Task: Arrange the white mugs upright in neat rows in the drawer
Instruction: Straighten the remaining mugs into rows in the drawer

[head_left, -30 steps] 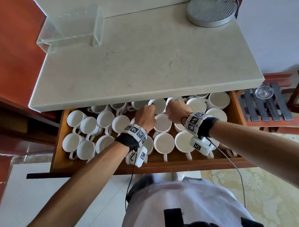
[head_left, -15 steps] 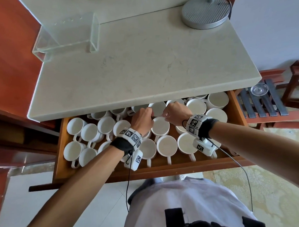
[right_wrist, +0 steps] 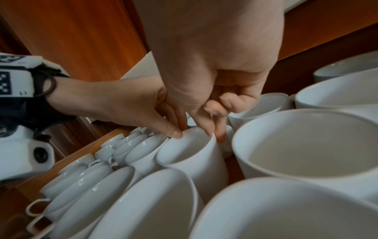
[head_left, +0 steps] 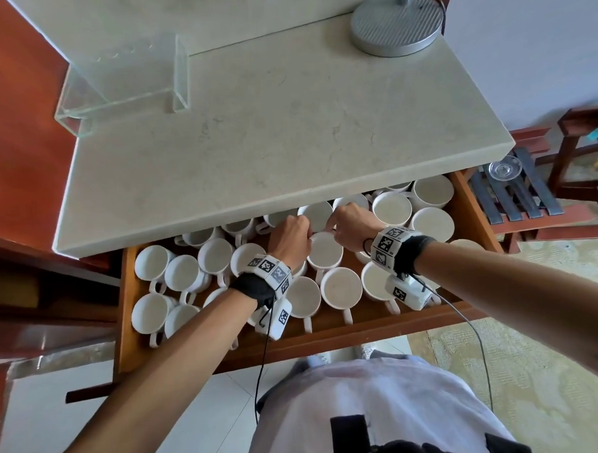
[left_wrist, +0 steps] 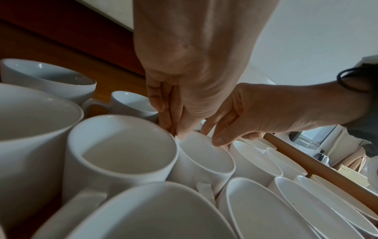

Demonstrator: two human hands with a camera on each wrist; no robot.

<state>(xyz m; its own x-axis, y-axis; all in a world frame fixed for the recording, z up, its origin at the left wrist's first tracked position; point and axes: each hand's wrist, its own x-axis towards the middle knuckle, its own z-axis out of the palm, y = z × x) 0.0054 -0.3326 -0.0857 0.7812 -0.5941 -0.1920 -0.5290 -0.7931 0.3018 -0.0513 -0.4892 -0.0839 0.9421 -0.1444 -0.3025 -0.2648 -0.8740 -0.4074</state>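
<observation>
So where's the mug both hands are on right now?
In the head view the mug sits mid-drawer, in the second row from the front, with the left hand and right hand pinching its far rim.

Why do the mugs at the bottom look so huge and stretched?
Wrist views: the very wide lens swells the nearest mugs and stretches those at the edge. Head view: the same white mugs look small and round in the drawer.

We reach both arms forward, our left hand (head_left: pixel 289 239) and right hand (head_left: pixel 350 226) close together, fingertips apparently pinching downward.
</observation>
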